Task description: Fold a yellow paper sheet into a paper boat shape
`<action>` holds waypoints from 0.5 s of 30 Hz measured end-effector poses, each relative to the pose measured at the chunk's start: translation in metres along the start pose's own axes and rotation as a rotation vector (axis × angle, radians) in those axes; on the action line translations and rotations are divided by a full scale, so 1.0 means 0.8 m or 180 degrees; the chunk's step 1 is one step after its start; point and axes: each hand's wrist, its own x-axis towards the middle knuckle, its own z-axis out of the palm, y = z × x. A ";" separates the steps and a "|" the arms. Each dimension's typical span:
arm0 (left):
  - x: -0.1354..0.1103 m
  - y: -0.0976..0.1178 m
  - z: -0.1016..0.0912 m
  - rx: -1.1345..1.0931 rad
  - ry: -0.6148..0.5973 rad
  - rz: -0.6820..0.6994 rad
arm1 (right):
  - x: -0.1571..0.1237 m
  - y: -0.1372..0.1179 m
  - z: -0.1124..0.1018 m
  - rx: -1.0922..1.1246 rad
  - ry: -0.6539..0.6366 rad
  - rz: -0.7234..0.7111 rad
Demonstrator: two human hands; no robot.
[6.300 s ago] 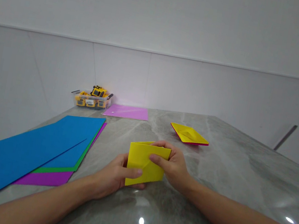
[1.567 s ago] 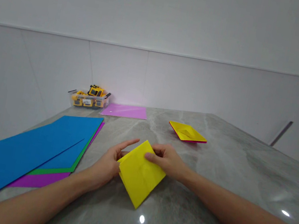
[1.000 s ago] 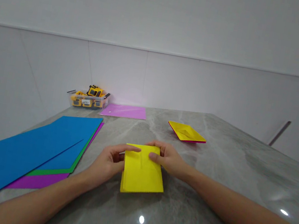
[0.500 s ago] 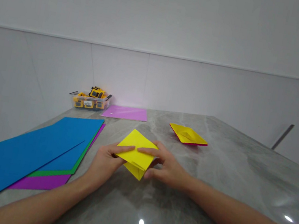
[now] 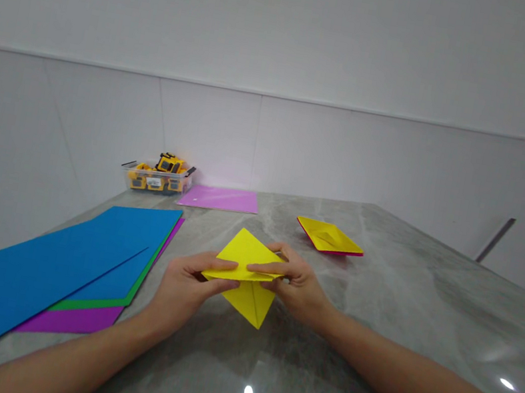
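Note:
A folded piece of yellow paper [image 5: 252,252] is held up over the grey table between my two hands. My left hand [image 5: 192,279] pinches its left corner, index finger on the upper face and thumb on the crease below. At the right corner, my right hand [image 5: 301,283] grips it with the index finger lying across the top and the thumb underneath. The paper bends along a line between the hands, and its lower part hangs down as a creased point. Some fingertips are hidden behind the paper.
Blue sheets [image 5: 129,227] lie over green and purple ones on the left. Farther back are a clear box [image 5: 156,181] of yellow toy vehicles and a pink-purple sheet [image 5: 221,198]. A folded yellow paper boat [image 5: 329,237] with a red underside rests right of centre on the marble-look table [image 5: 404,316].
The yellow paper has tipped so that more of its lower pointed flap shows. My left thumb has come onto its front, and my right hand has shifted slightly right.

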 end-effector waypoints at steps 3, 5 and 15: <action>-0.001 0.000 0.000 -0.0032 -0.0019 0.0083 | 0.000 -0.003 0.002 -0.0050 0.0034 -0.0077; -0.001 0.000 0.000 0.0001 -0.0035 0.0131 | 0.000 -0.005 0.002 -0.0098 0.0064 -0.0111; 0.001 0.003 0.002 0.0050 -0.0245 -0.0107 | -0.003 0.000 0.001 -0.0743 -0.0121 -0.0424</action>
